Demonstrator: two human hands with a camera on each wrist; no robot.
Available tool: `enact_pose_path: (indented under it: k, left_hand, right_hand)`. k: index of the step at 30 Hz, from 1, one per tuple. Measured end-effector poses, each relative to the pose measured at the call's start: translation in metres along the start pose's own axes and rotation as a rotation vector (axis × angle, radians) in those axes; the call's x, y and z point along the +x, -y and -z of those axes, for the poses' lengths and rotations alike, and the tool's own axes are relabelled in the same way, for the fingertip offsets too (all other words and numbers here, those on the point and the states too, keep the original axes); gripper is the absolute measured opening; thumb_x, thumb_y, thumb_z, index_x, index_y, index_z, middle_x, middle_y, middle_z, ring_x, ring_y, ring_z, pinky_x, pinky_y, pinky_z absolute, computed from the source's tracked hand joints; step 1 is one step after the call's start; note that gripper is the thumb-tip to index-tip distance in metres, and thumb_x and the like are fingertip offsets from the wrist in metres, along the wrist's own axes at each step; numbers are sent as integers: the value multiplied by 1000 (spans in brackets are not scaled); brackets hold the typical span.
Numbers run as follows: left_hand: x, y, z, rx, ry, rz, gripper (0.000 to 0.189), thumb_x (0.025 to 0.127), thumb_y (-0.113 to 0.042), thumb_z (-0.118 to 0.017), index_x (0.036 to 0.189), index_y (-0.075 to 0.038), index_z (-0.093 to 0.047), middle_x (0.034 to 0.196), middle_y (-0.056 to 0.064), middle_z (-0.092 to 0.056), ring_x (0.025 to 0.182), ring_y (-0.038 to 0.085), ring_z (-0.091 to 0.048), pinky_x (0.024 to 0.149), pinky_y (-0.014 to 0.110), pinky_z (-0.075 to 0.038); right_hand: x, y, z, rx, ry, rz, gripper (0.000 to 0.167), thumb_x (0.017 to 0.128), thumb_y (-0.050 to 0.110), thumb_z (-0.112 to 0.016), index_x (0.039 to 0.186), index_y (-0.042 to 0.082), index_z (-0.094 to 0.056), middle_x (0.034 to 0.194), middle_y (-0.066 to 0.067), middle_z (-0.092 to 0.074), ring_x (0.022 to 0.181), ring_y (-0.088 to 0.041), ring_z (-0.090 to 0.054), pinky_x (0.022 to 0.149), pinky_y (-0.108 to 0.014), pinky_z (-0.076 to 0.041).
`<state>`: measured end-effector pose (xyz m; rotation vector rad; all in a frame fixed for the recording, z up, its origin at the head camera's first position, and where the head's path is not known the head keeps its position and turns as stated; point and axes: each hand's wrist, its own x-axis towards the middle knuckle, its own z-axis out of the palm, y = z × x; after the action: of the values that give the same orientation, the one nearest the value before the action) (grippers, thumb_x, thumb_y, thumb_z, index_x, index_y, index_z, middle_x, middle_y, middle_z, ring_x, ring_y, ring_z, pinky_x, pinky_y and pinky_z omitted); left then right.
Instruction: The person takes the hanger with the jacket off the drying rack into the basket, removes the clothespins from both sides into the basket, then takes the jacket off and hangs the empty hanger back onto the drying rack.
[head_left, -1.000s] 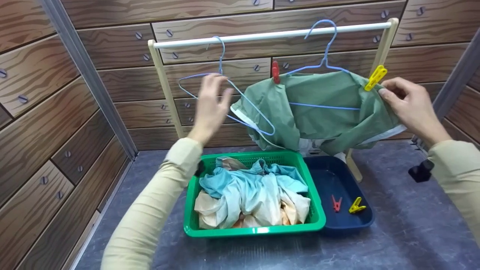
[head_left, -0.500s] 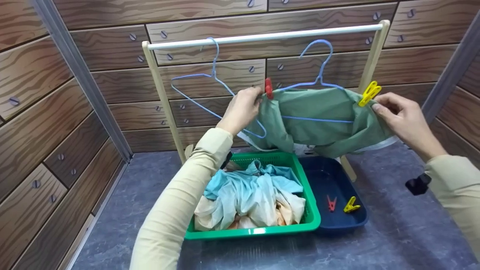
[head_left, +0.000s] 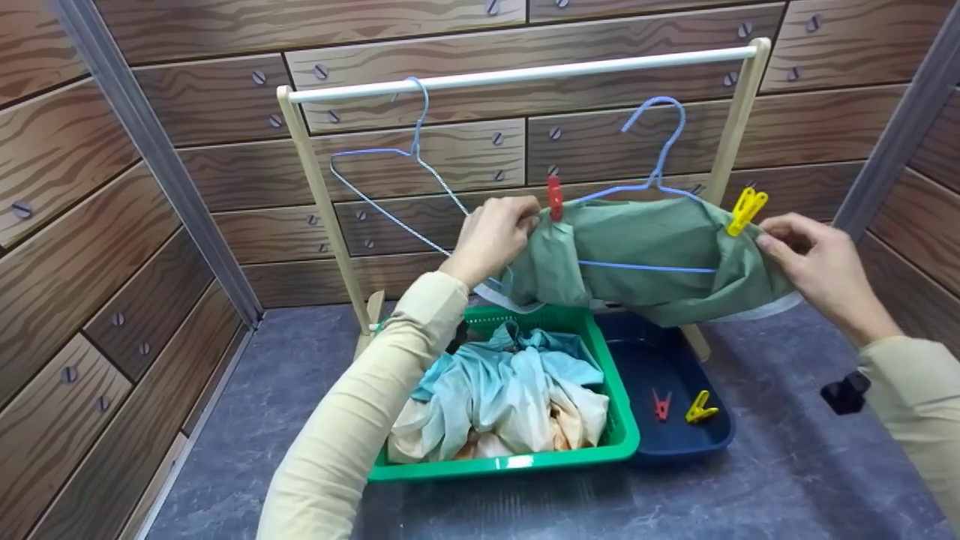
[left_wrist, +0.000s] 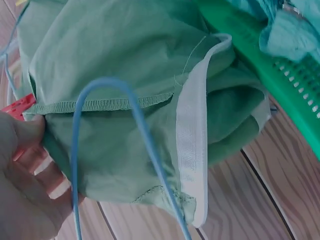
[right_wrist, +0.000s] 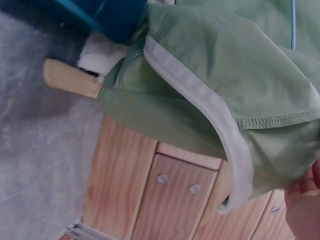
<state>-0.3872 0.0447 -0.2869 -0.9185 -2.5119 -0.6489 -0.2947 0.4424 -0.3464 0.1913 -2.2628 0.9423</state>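
Between my hands hangs a green garment (head_left: 637, 232) with white trim, draped over a blue wire hanger (head_left: 660, 150). The hanger's hook shows below the rack's rod. A red clothespin (head_left: 555, 199) clips the cloth on the left and a yellow clothespin (head_left: 746, 211) on the right. My left hand (head_left: 491, 236) grips the garment's left corner beside the red clothespin. At the opposite corner, my right hand (head_left: 817, 266) pinches the cloth just outside the yellow clothespin. The left wrist view shows the left thumb (left_wrist: 30, 127) at the cloth's edge and the white trim hanging down.
A second blue hanger (head_left: 382, 191) hangs from the rack's white rod (head_left: 525, 76), partly behind my left hand. Below stands a green basket (head_left: 517, 463) of crumpled blue-and-cream cloth (head_left: 502, 390). A dark blue tray (head_left: 682, 450) beside it holds one red and one yellow clothespin (head_left: 701, 406).
My left hand has moved right, from near the other hanger to the garment's left corner. The garment and its hanger have come down, the hook dropping from above the rod to below it.
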Motion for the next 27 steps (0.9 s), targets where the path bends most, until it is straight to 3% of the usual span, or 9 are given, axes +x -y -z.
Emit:
enact_pose_path:
  k: [9,13,16,21,27]
  left_hand:
    - [-18,-25,-18,9,68,-82,11,101,-20,-56,96,-18,-66,86,-5,-66,69,14,-57,60,35,-46]
    - [-26,-29,-26,46,82,-123,13,102,-20,-55,95,-19,-65,85,-4,-66,71,15,-59,61,38,-48]
    - [-33,-30,-31,91,88,-201,13,102,-19,-53,93,-19,-63,86,-4,-67,76,16,-61,62,39,-49]
    - [-51,-22,-38,129,98,-383,14,100,-13,-55,87,-17,-59,78,-4,-62,74,16,-59,58,37,-48]
    - [-76,3,-42,113,137,-539,16,101,-10,-54,86,-17,-55,78,-7,-58,60,13,-47,51,30,-40]
  right_hand:
    - [-37,-31,2,-18,19,-16,16,95,6,-64,109,-2,-67,92,12,-61,81,0,-52,69,-9,-39]
    - [-55,-42,0,-48,54,-28,17,97,7,-62,111,-1,-67,95,1,-64,82,2,-53,69,-9,-40]
    - [-69,-50,-2,-90,66,-26,16,96,4,-63,110,0,-67,98,-11,-65,83,6,-51,69,-6,-39]
    - [-90,-58,-6,-147,91,30,16,90,-4,-67,106,0,-68,101,-21,-67,87,17,-46,74,-3,-37]
    - [-99,-51,-13,-192,131,129,20,86,-4,-71,102,9,-72,102,-8,-68,92,11,-50,79,-6,-36]
